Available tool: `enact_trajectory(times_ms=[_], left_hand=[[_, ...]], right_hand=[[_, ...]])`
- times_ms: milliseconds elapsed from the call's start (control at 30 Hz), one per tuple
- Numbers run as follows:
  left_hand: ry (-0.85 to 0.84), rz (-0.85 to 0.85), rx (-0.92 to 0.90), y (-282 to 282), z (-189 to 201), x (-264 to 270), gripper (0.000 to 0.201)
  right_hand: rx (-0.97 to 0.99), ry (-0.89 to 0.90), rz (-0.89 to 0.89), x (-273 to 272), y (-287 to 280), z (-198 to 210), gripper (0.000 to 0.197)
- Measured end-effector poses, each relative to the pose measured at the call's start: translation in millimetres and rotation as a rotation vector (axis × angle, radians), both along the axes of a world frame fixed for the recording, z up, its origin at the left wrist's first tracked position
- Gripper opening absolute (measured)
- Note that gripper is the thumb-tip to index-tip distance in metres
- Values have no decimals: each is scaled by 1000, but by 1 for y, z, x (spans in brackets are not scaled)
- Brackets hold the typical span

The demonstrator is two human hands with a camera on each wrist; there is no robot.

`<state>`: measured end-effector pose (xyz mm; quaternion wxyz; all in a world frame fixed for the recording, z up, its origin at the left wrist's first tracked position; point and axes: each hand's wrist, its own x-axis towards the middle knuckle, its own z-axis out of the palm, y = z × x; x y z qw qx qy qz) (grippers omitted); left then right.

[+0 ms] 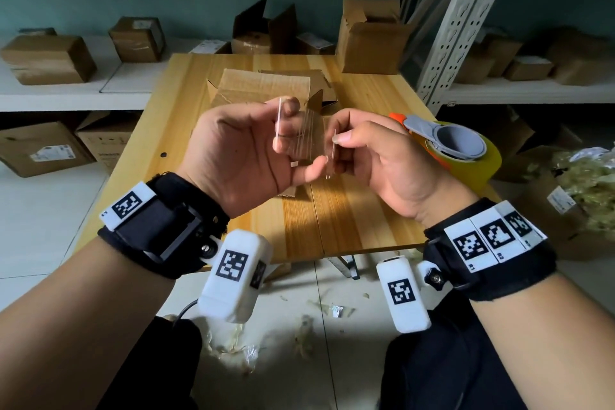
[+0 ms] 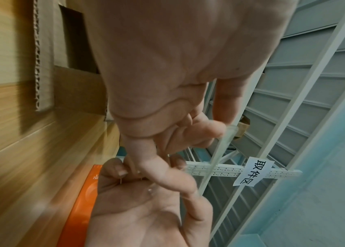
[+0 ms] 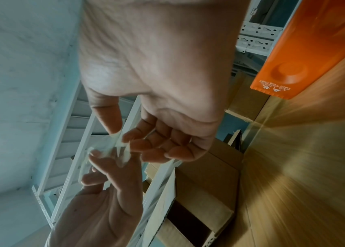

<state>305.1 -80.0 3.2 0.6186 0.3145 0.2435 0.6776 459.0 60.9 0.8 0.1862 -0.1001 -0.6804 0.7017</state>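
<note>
A short piece of clear tape (image 1: 301,136) is stretched between my two hands above the wooden table (image 1: 349,210). My left hand (image 1: 259,146) pinches its left end with curled fingers and thumb. My right hand (image 1: 352,143) pinches the right end between thumb and forefinger. In the left wrist view the clear tape (image 2: 220,150) runs from my fingertips down past my right hand (image 2: 137,197). In the right wrist view the tape (image 3: 112,150) is crumpled between both hands' fingertips. An open cardboard box (image 1: 263,90) lies on the table behind the hands.
A tape dispenser with an orange handle and a yellowish roll (image 1: 459,146) sits at the table's right edge. Cardboard boxes (image 1: 369,36) stand on white metal shelves (image 1: 466,20) behind and to both sides. Scraps litter the floor (image 1: 316,319) under the table.
</note>
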Motion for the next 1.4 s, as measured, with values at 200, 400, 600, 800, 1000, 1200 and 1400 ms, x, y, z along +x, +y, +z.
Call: enact_trajectory(times_ms=[200,400,600,800,1000,1200,1400], left_hand=[[-5,21,-13,-1,1,-3,2],[-9,46,-20,-4,3,-6,7],[36,111,-11,-7,7,-12,13],[276,351,-72,-12,8,-19,16],[520,576,-76,-17,6,-27,17],[651,727,-117,-23,8,-30,34],[750,824,-193,-24,13,-21,33]], right_hand=[[-39,40,11,0,6,-3,16],[-36,22,-17,2,10,-5,8],[-48,26,-66,2,9,-6,20],[29,-25,-192,1,10,-9,26],[114,28,-271,2,9,-9,25],[83,170,-297,4,9,-3,24],[234,211,-403,2,14,-1,21]])
